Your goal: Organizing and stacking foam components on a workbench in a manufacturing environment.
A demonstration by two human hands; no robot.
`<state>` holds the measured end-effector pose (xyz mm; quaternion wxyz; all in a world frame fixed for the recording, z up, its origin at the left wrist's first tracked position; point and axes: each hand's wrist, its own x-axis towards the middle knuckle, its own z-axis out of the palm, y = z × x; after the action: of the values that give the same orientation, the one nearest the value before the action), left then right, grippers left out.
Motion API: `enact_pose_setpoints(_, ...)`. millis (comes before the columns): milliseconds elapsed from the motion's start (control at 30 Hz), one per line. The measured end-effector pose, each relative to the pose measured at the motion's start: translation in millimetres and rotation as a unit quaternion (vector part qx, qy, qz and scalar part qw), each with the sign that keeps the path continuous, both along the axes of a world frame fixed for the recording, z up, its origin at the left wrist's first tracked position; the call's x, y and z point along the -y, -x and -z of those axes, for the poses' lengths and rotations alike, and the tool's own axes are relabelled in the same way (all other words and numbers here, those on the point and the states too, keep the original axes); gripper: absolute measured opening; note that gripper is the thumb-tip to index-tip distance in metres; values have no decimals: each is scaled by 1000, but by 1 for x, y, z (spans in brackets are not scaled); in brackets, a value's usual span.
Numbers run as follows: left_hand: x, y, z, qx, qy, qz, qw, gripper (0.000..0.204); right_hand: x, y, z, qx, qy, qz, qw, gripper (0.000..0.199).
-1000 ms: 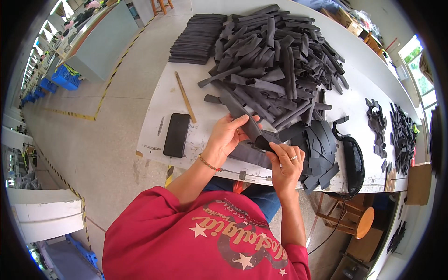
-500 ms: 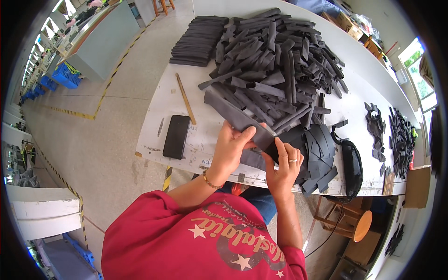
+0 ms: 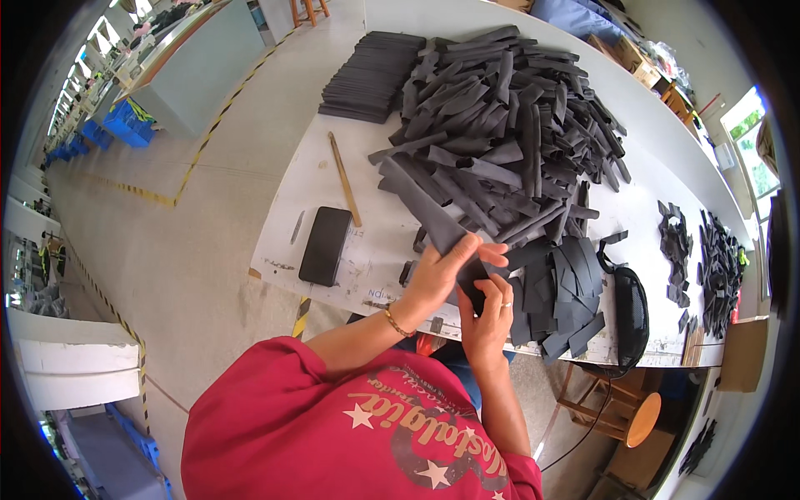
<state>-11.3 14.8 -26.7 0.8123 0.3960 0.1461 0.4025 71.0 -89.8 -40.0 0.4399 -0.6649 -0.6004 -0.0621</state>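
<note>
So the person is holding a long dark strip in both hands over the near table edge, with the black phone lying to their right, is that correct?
Not quite: in the head view the black phone lies to the person's left. The left hand and right hand do hold a long dark strip over the near edge of the table.

On the white surface we see a black phone lying flat near the front edge, with a wooden stick just beyond it. A neat stack of dark sheets sits at the far left corner. To the right, a black pouch rests at the front edge, and two small heaps of dark scraps lie further right. A wooden stool stands below, on the grey floor.
</note>
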Motion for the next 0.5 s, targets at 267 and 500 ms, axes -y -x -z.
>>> enact_pose_setpoints(267, -4, 9, -12, 45, 47, -32, 997, 28, 6, -7, -22, -35, 75, -26, 996, 36)
enact_pose_setpoints(500, 15, -2, 16, 56, 113, 29, 992, 28, -6, -8, -24, -41, 59, -45, 996, 27)
